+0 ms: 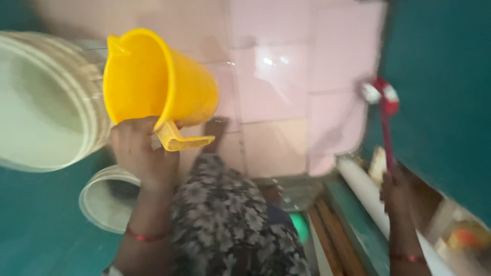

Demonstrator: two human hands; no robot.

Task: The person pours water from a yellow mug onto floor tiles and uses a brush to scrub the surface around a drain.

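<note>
Gripping the yellow mug [153,82] by its handle, the left hand [140,153] holds it tipped on its side above the pink tiled floor [276,102], just beside a large white bucket [46,102] and above a smaller one [105,199]. The right hand [396,191] is closed around the red handle of a brush [383,99] whose head rests near the teal wall [445,102]. A firm hold on the mug's handle and a steady wrist would likely keep any pour aimed at the tiles.
</note>
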